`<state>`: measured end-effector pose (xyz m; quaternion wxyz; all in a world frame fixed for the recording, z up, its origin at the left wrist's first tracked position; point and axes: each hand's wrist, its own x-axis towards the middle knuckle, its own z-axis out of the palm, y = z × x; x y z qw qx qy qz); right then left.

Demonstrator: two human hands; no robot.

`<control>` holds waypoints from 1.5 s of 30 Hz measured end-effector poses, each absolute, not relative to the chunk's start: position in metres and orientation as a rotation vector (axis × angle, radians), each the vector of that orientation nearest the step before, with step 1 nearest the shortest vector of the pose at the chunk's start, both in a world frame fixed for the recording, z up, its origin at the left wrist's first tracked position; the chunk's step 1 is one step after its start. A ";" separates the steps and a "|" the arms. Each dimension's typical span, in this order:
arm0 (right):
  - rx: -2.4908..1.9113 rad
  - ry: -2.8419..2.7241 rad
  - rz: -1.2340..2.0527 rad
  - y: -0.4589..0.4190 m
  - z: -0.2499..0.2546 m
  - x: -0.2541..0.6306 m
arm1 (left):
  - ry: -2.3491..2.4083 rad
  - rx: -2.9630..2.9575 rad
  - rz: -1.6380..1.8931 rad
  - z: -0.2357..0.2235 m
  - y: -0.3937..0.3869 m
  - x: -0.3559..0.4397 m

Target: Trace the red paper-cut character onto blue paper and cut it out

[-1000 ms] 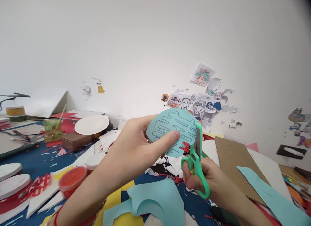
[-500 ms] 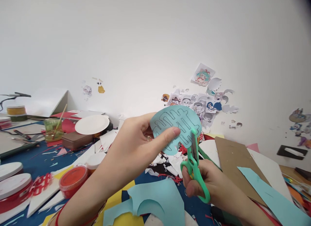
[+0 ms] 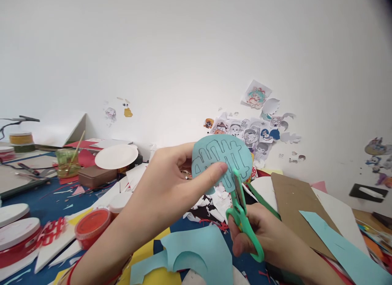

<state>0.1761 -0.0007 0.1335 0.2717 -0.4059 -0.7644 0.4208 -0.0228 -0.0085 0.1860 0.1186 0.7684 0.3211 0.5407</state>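
Observation:
Between the thumb and fingers of my left hand [image 3: 180, 183] is a round piece of light-blue paper [image 3: 235, 148] with a dark drawn outline of a symmetrical pattern. My right hand [image 3: 260, 232] grips green-handled scissors [image 3: 241, 215], thumb and fingers through the loops. Their blades point up and overlap the paper's lower edge, right of my left thumb; whether they are cutting there I cannot tell. Below my hands lies a light-blue paper offcut [image 3: 208, 252] with a curved cut-out, on top of yellow paper.
White and red paper scraps [image 3: 220, 199] are heaped behind my hands. Paint tubs [image 3: 92, 225] and a red paper cutting [image 3: 53, 232] stand at left, near a glass with a brush [image 3: 67, 162]. Brown card [image 3: 303, 207] and a light-blue strip [image 3: 343, 244] lie at right. Drawings cover part of the wall.
The round paper has turned in my left hand, so its pattern stands more upright. The scissors have shifted slightly left and down, and my right hand has moved with them.

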 end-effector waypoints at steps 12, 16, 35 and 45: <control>-1.158 -2.057 1.128 -0.002 0.135 0.175 | 0.883 2.265 1.619 0.189 -0.008 -0.018; -1.161 -2.054 1.124 -0.002 0.136 0.174 | 0.899 2.271 1.604 0.190 -0.009 -0.019; -1.087 -1.980 1.204 -0.003 0.137 0.169 | 0.914 2.253 1.454 0.184 -0.011 -0.013; -1.077 -1.991 1.194 -0.003 0.138 0.170 | 0.896 2.264 1.461 0.185 -0.011 -0.012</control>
